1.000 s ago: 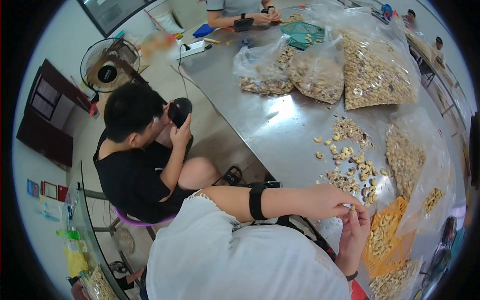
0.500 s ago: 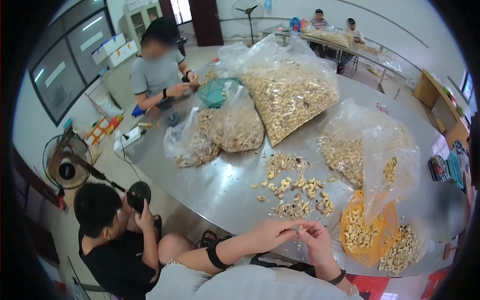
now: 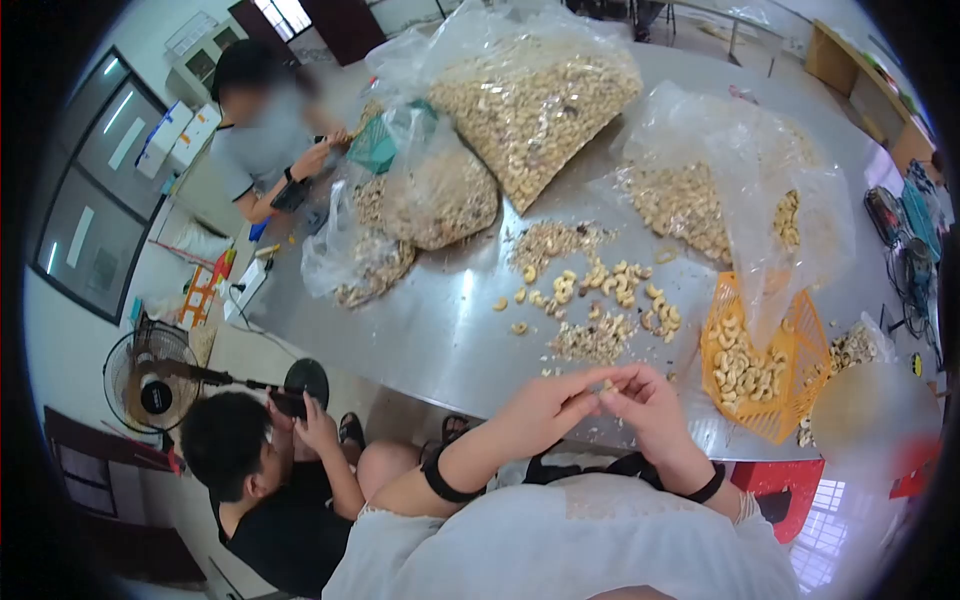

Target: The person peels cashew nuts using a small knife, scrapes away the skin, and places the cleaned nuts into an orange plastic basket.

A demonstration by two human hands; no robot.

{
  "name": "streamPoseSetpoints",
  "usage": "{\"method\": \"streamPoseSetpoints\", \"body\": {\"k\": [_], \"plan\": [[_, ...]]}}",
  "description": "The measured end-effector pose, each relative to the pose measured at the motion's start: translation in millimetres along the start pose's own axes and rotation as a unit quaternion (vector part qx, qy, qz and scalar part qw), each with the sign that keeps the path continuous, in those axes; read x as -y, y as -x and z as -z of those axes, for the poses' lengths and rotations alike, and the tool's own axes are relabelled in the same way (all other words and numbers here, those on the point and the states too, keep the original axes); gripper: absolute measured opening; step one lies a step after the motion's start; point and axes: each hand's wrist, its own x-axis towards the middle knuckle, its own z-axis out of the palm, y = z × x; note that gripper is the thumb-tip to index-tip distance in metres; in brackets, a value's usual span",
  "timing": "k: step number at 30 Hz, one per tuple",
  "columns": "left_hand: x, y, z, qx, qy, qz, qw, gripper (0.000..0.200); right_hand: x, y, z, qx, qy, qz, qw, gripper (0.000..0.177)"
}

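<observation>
In front of my body, both hands meet over the table's near edge. My left hand [image 3: 555, 405] is closed, its thumb and finger pinched at a small pale cashew nut [image 3: 608, 387]. From the other side my right hand [image 3: 645, 405] pinches the same nut, and the fingers hide most of it. Just beyond lie a heap of cashew crumbs [image 3: 592, 338] and loose cashews [image 3: 622, 280]. An orange plastic basket [image 3: 800, 395] with whole cashews [image 3: 740, 365] stands to the right of my right hand.
Clear bags of cashews [image 3: 540, 110] stand on the metal table [image 3: 400, 335], with another bag [image 3: 680, 205] at right. A green basket [image 3: 372, 147] is at far left. One person [image 3: 265, 480] sits left holding a phone; another person [image 3: 265, 150] works across the table.
My view has tilted down and shifted, so the table's contents sit higher in the picture. My hands stay together at the nut, fingers slightly rearranged. The seated person still holds the phone.
</observation>
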Motion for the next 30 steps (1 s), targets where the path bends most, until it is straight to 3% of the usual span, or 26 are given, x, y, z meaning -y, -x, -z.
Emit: {"method": "streamPoseSetpoints", "body": {"k": [2, 7, 16, 22, 27, 29, 30], "plan": [[-14.1, -1.5, 6.8, 0.015, -0.041, 0.042, 0.998, 0.035, -3.9, -0.4, 1.8, -0.001, -0.002, -0.009, 1.000, 0.020], [1.8, -6.2, 0.5, -0.007, -0.008, 0.002, 1.000, 0.038, 1.6, -4.0, 2.1, 0.012, -0.019, -0.008, 1.000, 0.021], [-7.2, -5.7, 3.3, -0.011, -0.008, 0.017, 1.000, 0.036, -1.8, -6.5, 4.4, 0.000, -0.028, -0.010, 1.000, 0.021], [-11.3, -2.1, 6.1, -0.002, -0.006, 0.072, 0.997, 0.037, -0.7, -5.5, 3.9, 0.012, -0.021, -0.007, 1.000, 0.021], [-1.1, -4.1, 1.7, -0.036, -0.007, -0.003, 0.999, 0.038, 0.4, -4.5, 5.2, 0.014, -0.020, 0.009, 1.000, 0.022], [10.9, -7.4, -1.7, -0.076, -0.078, -0.087, 0.990, 0.037, 6.1, -2.1, 3.6, -0.017, 0.044, 0.001, 0.999, 0.024], [5.5, -7.3, -1.9, -0.055, -0.022, -0.023, 0.998, 0.036, 10.6, -1.6, 3.1, -0.012, 0.049, 0.004, 0.999, 0.026]]}}
